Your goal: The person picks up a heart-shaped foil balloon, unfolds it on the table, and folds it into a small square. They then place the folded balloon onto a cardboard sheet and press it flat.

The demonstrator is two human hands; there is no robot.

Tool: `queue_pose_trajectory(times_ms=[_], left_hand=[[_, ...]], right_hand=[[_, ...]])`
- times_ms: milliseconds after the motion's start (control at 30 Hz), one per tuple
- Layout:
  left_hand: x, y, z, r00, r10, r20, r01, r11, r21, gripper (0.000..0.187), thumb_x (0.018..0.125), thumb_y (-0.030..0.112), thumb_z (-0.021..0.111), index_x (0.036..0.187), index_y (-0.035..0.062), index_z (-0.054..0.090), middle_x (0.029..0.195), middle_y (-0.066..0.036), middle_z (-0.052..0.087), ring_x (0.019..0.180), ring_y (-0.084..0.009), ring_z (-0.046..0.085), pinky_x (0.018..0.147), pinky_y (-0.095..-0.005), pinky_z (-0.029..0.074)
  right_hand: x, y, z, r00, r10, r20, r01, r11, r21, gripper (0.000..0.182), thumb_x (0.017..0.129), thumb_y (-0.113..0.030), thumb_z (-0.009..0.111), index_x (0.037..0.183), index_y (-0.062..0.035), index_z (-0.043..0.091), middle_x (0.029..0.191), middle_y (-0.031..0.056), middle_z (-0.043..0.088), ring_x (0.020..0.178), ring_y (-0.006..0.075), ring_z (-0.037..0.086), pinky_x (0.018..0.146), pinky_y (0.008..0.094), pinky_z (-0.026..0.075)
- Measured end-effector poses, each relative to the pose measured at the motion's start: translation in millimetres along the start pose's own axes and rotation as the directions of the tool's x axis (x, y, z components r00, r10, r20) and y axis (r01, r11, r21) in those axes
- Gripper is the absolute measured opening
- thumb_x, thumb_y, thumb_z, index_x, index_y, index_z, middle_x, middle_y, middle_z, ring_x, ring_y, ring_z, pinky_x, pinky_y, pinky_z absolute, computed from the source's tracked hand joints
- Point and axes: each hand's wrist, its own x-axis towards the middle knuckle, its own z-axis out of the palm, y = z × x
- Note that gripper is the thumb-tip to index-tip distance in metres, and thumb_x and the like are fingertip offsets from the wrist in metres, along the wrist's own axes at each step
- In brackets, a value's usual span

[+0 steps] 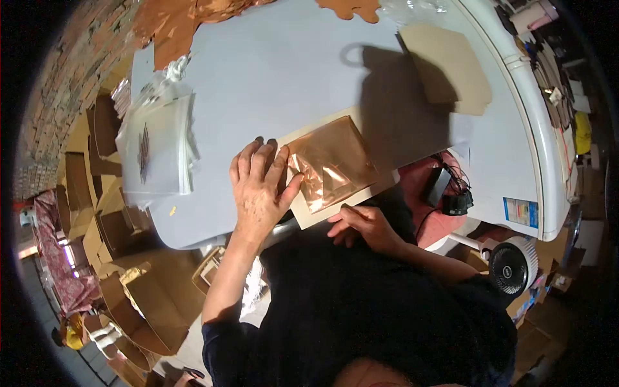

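1. Left hand (260, 187) lies spread, pressing the copper foil's (332, 163) near edge onto a card (308, 211).
2. Right hand (356, 222) pinches the card's edge, just below the foil.
3. Clear sleeves (157, 149) are stacked left of the left hand.

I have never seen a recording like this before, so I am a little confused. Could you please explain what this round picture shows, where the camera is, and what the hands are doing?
There is no machine here. A person wears one camera on the head; it looks down at their own two bare hands, and its wide lens bends the picture into a round shape.

The left hand lies flat, pressing on the edge of a shiny copper-coloured sheet. That sheet lies on a pale card. The right hand touches the near edge of the card; whether it pinches something is too small to tell.

All this lies on a light grey table. To the left is a stack of clear plastic bags; at the far right lies a brown cardboard piece. A small fan stands below the table.
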Motion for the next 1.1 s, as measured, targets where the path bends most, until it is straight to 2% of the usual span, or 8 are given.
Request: queue_pose_trajectory(times_ms=[533, 667, 733, 767, 800, 900, 933, 1100], left_hand=[[54.7, -58.0, -0.1, 0.998, 0.055, 0.006, -0.055, 0.997, -0.054, 0.05, 0.085, 0.029, 0.081, 0.131, 0.01, 0.074, 0.132, -0.013, 0.063, 0.13, -0.0331, 0.055, 0.11, -0.0479, 0.04], [54.0, -60.3, 4.0, 1.0, 0.028, -0.008, -0.029, 0.994, -0.102, 0.049, 0.086, 0.028, 0.081, 0.131, 0.0108, 0.074, 0.131, -0.013, 0.062, 0.13, -0.0323, 0.055, 0.109, -0.0472, 0.04], [53.4, -61.1, 6.8, 0.999, 0.036, -0.026, -0.039, 0.995, -0.09, 0.049, 0.086, 0.028, 0.081, 0.131, 0.0111, 0.074, 0.13, -0.013, 0.062, 0.13, -0.032, 0.055, 0.109, -0.0469, 0.04], [53.4, -61.6, 7.7, 0.999, 0.041, -0.036, -0.044, 0.996, -0.083, 0.049, 0.086, 0.028, 0.081, 0.131, 0.0112, 0.074, 0.13, -0.013, 0.062, 0.13, -0.0318, 0.055, 0.109, -0.0468, 0.04], [53.4, -61.1, 7.3, 0.999, 0.028, -0.026, -0.03, 0.995, -0.091, 0.049, 0.086, 0.028, 0.081, 0.132, 0.0113, 0.073, 0.13, -0.013, 0.062, 0.13, -0.0318, 0.055, 0.109, -0.0467, 0.04], [53.0, -60.9, 5.8, 1.0, 0.005, -0.007, -0.005, 0.994, -0.106, 0.049, 0.086, 0.028, 0.082, 0.132, 0.0114, 0.073, 0.13, -0.013, 0.062, 0.13, -0.0319, 0.055, 0.109, -0.0466, 0.04], [52.9, -61.2, 6.2, 1.0, 0.006, -0.006, -0.006, 0.994, -0.107, 0.049, 0.086, 0.028, 0.082, 0.131, 0.0114, 0.073, 0.131, -0.013, 0.062, 0.13, -0.0319, 0.055, 0.109, -0.0465, 0.04], [53.7, -64.4, 12.1, 1.0, 0.011, -0.022, -0.014, 0.994, -0.107, 0.048, 0.084, 0.029, 0.082, 0.128, 0.0117, 0.074, 0.131, -0.012, 0.061, 0.131, -0.0331, 0.054, 0.109, -0.049, 0.04]], right_hand=[[59.9, -50.1, 27.2, 0.994, 0.063, 0.086, -0.102, 0.802, 0.588, 0.037, 0.111, -0.037, 0.057, 0.126, -0.0047, 0.066, 0.11, 0.012, 0.075, 0.089, 0.0188, 0.073, 0.072, 0.0315, 0.054], [36.5, -60.9, 19.5, 0.978, 0.139, 0.159, -0.187, 0.918, 0.35, 0.036, 0.112, -0.03, 0.055, 0.131, -0.0006, 0.063, 0.112, 0.0147, 0.074, 0.088, 0.021, 0.075, 0.066, 0.0305, 0.057], [25.6, -51.1, 21.6, 0.996, -0.093, 0.016, 0.093, 0.995, -0.02, 0.032, 0.112, -0.024, 0.054, 0.131, 0.0009, 0.064, 0.112, 0.0167, 0.074, 0.085, 0.0213, 0.075, 0.064, 0.0299, 0.058], [20.9, -51.1, 22.9, 0.974, -0.227, -0.016, 0.218, 0.951, -0.219, 0.031, 0.113, -0.021, 0.053, 0.13, 0.0017, 0.064, 0.112, 0.0176, 0.074, 0.083, 0.0214, 0.075, 0.064, 0.0296, 0.058], [16.2, -53.9, 20.8, 0.869, -0.491, 0.066, 0.447, 0.721, -0.53, 0.024, 0.106, -0.007, 0.06, 0.127, 0.0021, 0.067, 0.118, 0.017, 0.072, 0.095, 0.025, 0.074, 0.083, 0.0355, 0.061], [40.6, -72.7, 21.9, 0.354, -0.811, 0.466, 0.5, -0.258, -0.827, 0.032, 0.1, -0.015, 0.067, 0.129, -0.0007, 0.066, 0.127, 0.014, 0.07, 0.124, 0.03, 0.064, 0.101, 0.0456, 0.054], [56.9, -66.6, 22.7, 0.425, -0.764, 0.486, 0.413, -0.315, -0.855, 0.047, 0.093, -0.027, 0.075, 0.133, -0.0031, 0.067, 0.141, 0.009, 0.063, 0.144, 0.029, 0.047, 0.12, 0.0509, 0.038], [76.2, -56.7, 24.5, 0.63, -0.662, 0.406, 0.332, -0.243, -0.911, 0.074, 0.089, -0.045, 0.076, 0.147, -0.0034, 0.059, 0.16, 0.0097, 0.047, 0.154, 0.03, 0.034, 0.131, 0.0542, 0.015]])
